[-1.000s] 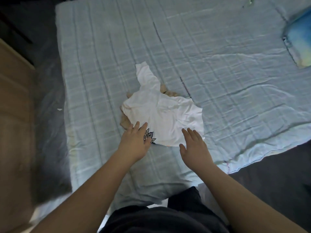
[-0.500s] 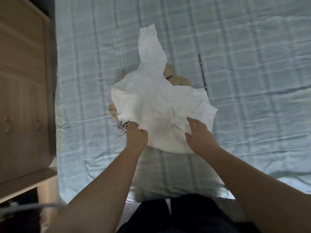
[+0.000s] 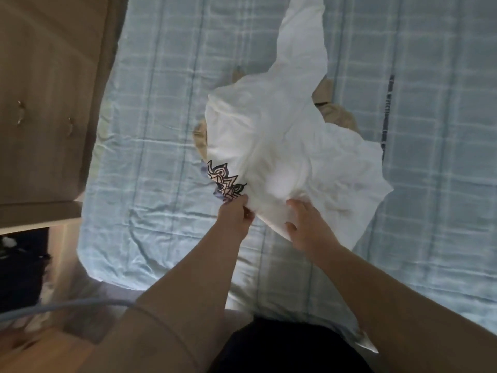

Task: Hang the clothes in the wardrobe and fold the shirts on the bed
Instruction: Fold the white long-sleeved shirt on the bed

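- White cloth fills the middle of the head view: the white shirt (image 3: 282, 157) lies crumpled on the bed (image 3: 161, 117). One sleeve stretches toward the far side, and the near edge is held up off the checked blue sheet.
- The left hand (image 3: 235, 215) pinches that near edge just beside the dark print (image 3: 224, 181), fingers curled tight on the cloth. The right hand (image 3: 306, 230), close alongside, has its fingers bent into a bunch of fabric, thumb against the near side. Gripping the edge at two points looks meant to raise the shirt so it can be shaken flat for folding.
- A tan garment (image 3: 337, 115) lies under the shirt, showing past its far and left edges. As the two touch, it may drag along when the shirt rises. It also occupies the spot where the shirt would be spread.
- A wooden cabinet (image 3: 40, 103) with small knobs stands against the left side of the bed. A pale cable (image 3: 67, 309) crosses the lower left corner, near the left arm. Neither touches the shirt.
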Action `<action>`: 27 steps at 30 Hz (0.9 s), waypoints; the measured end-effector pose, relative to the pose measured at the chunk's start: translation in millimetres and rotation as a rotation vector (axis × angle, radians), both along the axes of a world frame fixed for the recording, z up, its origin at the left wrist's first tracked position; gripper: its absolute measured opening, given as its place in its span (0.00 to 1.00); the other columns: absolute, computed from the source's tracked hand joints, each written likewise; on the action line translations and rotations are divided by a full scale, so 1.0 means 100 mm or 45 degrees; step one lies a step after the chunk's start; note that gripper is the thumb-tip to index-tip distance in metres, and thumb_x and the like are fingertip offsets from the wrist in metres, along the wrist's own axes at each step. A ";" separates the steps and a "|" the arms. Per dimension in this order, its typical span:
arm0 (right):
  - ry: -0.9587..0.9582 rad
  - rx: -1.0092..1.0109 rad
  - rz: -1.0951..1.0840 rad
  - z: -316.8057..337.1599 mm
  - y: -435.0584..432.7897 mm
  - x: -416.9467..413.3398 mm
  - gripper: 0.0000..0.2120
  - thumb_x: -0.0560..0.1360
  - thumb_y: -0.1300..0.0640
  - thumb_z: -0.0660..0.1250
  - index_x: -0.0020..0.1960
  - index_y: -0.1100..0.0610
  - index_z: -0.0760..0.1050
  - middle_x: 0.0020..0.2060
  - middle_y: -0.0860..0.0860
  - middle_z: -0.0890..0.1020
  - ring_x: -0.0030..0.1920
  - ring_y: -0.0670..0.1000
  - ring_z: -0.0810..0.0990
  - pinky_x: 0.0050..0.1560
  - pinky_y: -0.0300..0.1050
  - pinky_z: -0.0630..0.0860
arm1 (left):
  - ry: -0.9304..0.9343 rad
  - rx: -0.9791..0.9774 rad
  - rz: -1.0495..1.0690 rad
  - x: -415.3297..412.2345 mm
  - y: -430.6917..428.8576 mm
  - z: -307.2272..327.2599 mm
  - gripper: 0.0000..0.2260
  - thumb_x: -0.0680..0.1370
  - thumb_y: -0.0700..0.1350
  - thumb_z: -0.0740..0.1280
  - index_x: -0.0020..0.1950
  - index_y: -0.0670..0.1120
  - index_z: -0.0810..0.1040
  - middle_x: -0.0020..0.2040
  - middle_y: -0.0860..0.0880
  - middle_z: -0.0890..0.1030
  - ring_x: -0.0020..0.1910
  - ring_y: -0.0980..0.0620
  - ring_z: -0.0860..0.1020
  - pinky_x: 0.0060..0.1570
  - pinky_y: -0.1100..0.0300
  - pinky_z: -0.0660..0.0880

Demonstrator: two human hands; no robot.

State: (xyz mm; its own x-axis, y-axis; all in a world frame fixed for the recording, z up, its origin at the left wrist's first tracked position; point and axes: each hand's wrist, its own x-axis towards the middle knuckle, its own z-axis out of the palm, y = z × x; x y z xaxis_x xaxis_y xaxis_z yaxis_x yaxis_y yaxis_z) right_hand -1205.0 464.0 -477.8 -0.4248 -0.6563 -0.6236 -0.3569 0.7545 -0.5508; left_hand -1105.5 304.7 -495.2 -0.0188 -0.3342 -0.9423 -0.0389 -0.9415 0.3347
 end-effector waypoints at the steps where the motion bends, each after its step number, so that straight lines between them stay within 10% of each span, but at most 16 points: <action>1: 0.009 -0.011 0.016 0.02 -0.03 0.00 0.27 0.78 0.56 0.65 0.75 0.53 0.64 0.71 0.55 0.69 0.70 0.57 0.67 0.69 0.50 0.67 | 0.129 0.033 0.039 0.02 -0.01 0.05 0.12 0.78 0.32 0.65 0.60 0.41 0.78 0.55 0.42 0.83 0.54 0.43 0.81 0.58 0.47 0.78; 11: -0.032 -0.346 0.112 0.52 -0.25 0.41 0.27 0.75 0.49 0.69 0.71 0.48 0.64 0.54 0.43 0.75 0.50 0.46 0.78 0.50 0.43 0.75 | 0.362 -0.415 -0.740 0.56 0.09 0.96 0.12 0.78 0.45 0.70 0.57 0.39 0.77 0.44 0.42 0.76 0.36 0.51 0.72 0.38 0.60 0.72; 16: 0.192 -0.359 0.084 0.74 -0.10 0.63 0.16 0.76 0.61 0.61 0.61 0.48 0.70 0.53 0.48 0.79 0.51 0.50 0.78 0.50 0.45 0.75 | 0.261 -0.660 -0.892 0.80 0.33 1.31 0.06 0.77 0.52 0.71 0.52 0.55 0.80 0.47 0.55 0.83 0.47 0.57 0.80 0.48 0.59 0.78; 27: 0.222 -0.197 0.021 1.15 0.78 1.06 0.08 0.76 0.61 0.59 0.52 0.53 0.73 0.45 0.50 0.77 0.45 0.52 0.76 0.43 0.44 0.68 | 0.191 -0.543 -1.063 1.19 1.00 1.59 0.12 0.80 0.47 0.69 0.57 0.40 0.79 0.54 0.43 0.83 0.52 0.48 0.82 0.43 0.60 0.81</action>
